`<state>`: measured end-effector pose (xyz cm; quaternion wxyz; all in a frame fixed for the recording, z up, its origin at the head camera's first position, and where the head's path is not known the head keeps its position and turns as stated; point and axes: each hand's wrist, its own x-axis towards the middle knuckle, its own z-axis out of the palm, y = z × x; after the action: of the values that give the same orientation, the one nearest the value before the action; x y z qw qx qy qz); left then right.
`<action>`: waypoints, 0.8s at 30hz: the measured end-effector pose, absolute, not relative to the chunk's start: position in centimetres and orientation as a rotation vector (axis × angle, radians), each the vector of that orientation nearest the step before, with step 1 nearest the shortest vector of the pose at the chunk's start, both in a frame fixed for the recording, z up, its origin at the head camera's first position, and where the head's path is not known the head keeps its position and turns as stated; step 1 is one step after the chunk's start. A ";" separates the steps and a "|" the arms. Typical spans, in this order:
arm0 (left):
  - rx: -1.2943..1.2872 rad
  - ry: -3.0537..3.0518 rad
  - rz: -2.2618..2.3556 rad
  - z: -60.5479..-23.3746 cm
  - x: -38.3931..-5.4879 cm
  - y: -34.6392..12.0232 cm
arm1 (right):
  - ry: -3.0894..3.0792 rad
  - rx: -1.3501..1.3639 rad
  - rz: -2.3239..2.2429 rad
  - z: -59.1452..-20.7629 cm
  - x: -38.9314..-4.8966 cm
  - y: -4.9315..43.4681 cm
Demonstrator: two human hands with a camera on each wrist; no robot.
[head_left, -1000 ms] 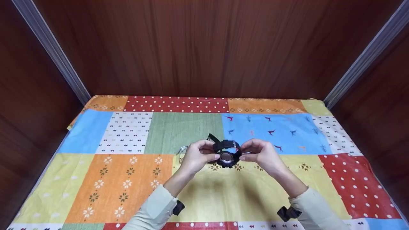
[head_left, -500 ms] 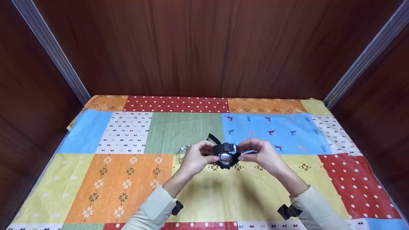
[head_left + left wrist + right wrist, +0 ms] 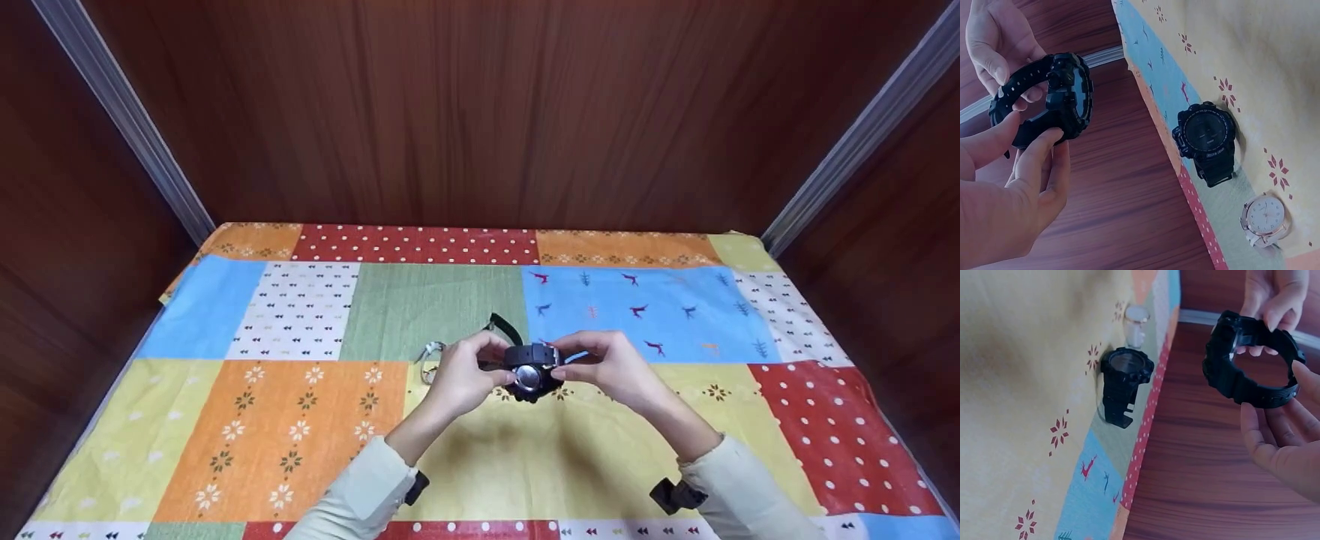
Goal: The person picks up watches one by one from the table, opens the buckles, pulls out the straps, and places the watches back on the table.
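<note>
Both hands hold a black wristwatch (image 3: 1068,98) raised over the cloth, its strap forming a closed loop. My left hand (image 3: 463,371) pinches it near the case, the thumb at the edge of the shiny round face. On the other side, my right hand (image 3: 611,367) pinches the strap near its buckle, as the right wrist view shows. A second black watch (image 3: 1206,132) rests on the cloth, strap end rising behind my left hand in the head view. Beside it lies a pale watch (image 3: 1265,215) with a white dial and light strap.
A patchwork-patterned cloth (image 3: 300,442) covers the table. Dark wood panels (image 3: 480,112) enclose its back and sides, with grey metal strips (image 3: 124,112) at the corners. Each sleeved forearm carries a small black device (image 3: 679,497).
The held watch has tipped, so its strap now sits close above the face and the gap between them is hardly visible. My right hand has shifted slightly left.
</note>
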<state>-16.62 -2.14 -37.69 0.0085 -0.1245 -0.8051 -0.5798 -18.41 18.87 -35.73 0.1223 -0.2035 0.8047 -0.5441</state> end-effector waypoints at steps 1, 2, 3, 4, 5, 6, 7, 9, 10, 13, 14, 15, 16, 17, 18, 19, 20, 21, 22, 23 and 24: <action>-0.394 -2.518 -1.810 -37.7 -16.6 -2.2 | 2.353 -0.599 -1.586 -35.8 -18.4 18.9; -0.400 -2.519 -1.809 -37.7 -16.6 -2.2 | 2.357 -0.602 -1.586 -35.8 -18.4 18.9; -0.407 -2.520 -1.811 -37.7 -16.6 -2.2 | 2.362 -0.603 -1.585 -35.8 -18.4 18.9; -0.414 -2.523 -1.810 -37.7 -16.7 -2.2 | 2.369 -0.605 -1.584 -35.9 -18.4 18.9; -0.421 -2.525 -1.814 -37.7 -16.7 -2.3 | 2.371 -0.606 -1.583 -35.9 -18.5 18.8; -0.427 -2.528 -1.817 -37.7 -16.7 -2.3 | 2.376 -0.610 -1.582 -36.0 -18.5 18.8; -0.435 -2.533 -1.812 -37.6 -16.7 -2.3 | 2.377 -0.612 -1.582 -36.0 -18.5 18.8; -0.452 -2.545 -1.803 -37.5 -16.7 -2.3 | 2.388 -0.619 -1.580 -36.1 -18.5 18.8; -0.458 -2.552 -1.797 -37.4 -16.7 -2.3 | 2.389 -0.623 -1.579 -36.2 -18.5 18.7; -0.482 -2.560 -1.794 -37.1 -16.6 -2.3 | 2.396 -0.631 -1.581 -36.3 -18.5 18.7; -0.486 -2.561 -1.799 -37.1 -16.6 -2.3 | 2.402 -0.635 -1.578 -36.3 -18.5 18.7; -0.489 -2.562 -1.801 -37.0 -16.6 -2.2 | 2.404 -0.638 -1.577 -36.3 -18.5 18.7; -0.495 -2.564 -1.799 -36.9 -16.5 -2.2 | 2.409 -0.642 -1.575 -36.3 -18.5 18.6; -0.504 -2.566 -1.792 -36.9 -16.5 -2.1 | 2.414 -0.646 -1.573 -36.3 -18.5 18.6; -0.508 -2.570 -1.781 -36.8 -16.5 -2.1 | 2.419 -0.653 -1.569 -36.3 -18.5 18.6; -0.517 -2.574 -1.764 -36.8 -16.4 -2.0 | 2.426 -0.658 -1.563 -36.3 -18.5 18.6; -0.525 -2.577 -1.751 -36.8 -16.4 -1.9 | 2.430 -0.663 -1.559 -36.3 -18.5 18.6; -0.536 -2.579 -1.731 -36.8 -16.4 -1.9 | 2.428 -0.668 -1.557 -36.4 -18.5 18.6; -0.548 -2.581 -1.715 -36.8 -16.3 -1.8 | 2.426 -0.668 -1.555 -36.4 -18.5 18.6; -0.554 -2.583 -1.701 -36.8 -16.3 -1.8 | 2.424 -0.671 -1.554 -36.4 -18.5 18.6; -0.555 -2.586 -1.685 -36.8 -16.3 -1.7 | 2.419 -0.666 -1.556 -36.5 -18.5 18.6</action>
<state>-16.29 -1.71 -36.79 0.0027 -0.1769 -0.8247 -0.5372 -18.52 18.56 -36.48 0.0943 -0.2246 0.8157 -0.5247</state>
